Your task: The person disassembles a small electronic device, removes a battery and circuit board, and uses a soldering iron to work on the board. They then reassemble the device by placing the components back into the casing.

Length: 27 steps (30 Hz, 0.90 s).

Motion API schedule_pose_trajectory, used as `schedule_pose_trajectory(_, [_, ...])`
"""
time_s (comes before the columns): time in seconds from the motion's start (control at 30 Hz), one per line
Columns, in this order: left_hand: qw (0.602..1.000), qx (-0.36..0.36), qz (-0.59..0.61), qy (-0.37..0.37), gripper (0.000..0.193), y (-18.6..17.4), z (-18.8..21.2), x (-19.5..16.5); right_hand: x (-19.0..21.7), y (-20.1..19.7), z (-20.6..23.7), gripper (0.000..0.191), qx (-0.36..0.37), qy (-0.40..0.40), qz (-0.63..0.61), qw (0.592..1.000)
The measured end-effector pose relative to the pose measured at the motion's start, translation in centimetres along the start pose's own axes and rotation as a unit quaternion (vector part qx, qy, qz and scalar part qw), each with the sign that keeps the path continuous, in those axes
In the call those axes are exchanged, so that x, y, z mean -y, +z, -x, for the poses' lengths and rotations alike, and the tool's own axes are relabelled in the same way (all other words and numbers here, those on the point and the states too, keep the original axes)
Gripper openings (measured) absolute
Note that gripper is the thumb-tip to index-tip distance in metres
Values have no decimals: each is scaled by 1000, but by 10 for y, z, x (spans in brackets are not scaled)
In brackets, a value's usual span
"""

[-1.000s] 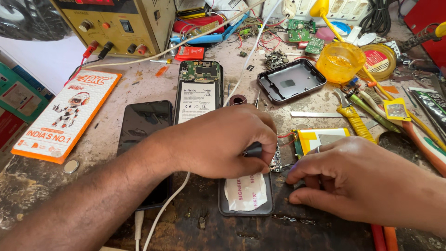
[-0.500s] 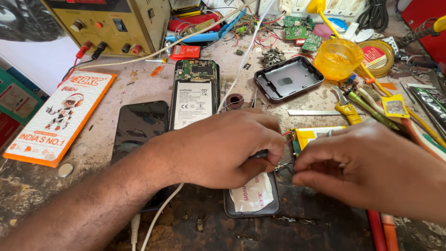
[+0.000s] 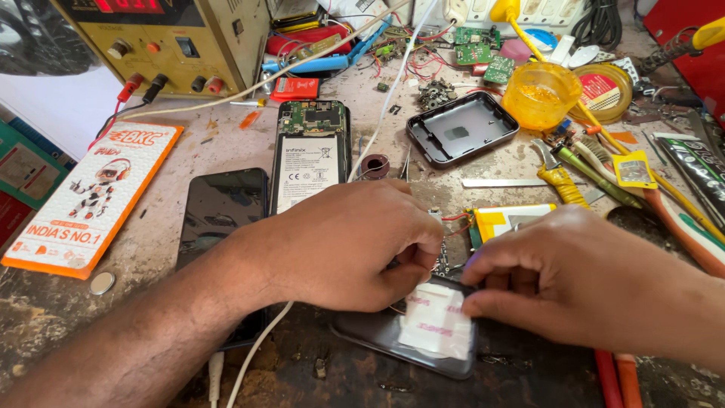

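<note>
My left hand (image 3: 351, 245) is curled over a small circuit board (image 3: 442, 257) with thin red wires, its fingers closed on a dark tool that is mostly hidden. Just right of it, my right hand (image 3: 563, 276) pinches at the same spot, fingertips touching the top edge of a dark cover (image 3: 393, 336) that carries a white sticker (image 3: 436, 321). A yellow and white battery pack (image 3: 510, 221) lies just behind my right hand, joined to the board by the wires.
An opened phone (image 3: 311, 155) with its battery showing and a black phone (image 3: 219, 219) lie at the left. A yellow power supply (image 3: 162, 41), an orange box (image 3: 91, 200), a grey case shell (image 3: 462, 128), a yellow cup (image 3: 540, 94) and several tools (image 3: 604, 177) crowd the bench.
Both hands have stayed at the small board. The dark cover with the sticker has tilted and shifted slightly right under my fingers.
</note>
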<state>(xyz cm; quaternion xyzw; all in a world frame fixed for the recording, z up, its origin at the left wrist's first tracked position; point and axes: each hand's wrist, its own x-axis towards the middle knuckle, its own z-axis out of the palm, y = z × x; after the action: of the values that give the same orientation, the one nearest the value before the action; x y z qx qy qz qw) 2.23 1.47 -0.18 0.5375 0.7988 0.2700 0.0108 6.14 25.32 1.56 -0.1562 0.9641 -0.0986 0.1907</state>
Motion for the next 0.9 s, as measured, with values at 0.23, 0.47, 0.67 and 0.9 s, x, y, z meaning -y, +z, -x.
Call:
schedule_pose_trajectory(0.23, [997, -20, 68, 7, 8, 0, 1, -2, -5, 1, 1, 40, 60, -86, -37, 994])
schedule_pose_trajectory(0.47, [997, -19, -70, -35, 7, 8, -2, -12, 1, -1, 3, 48, 195, -65, -45, 978])
schedule_pose_trajectory(0.67, [993, -27, -109, -43, 10, 10, -1, -12, -19, 5, 0, 35, 143, -213, -77, 963])
schedule_pose_trajectory(0.9, [995, -16, -87, -40, 7, 13, -4, -13, -41, -17, -5, 31, -75, -70, 33, 994])
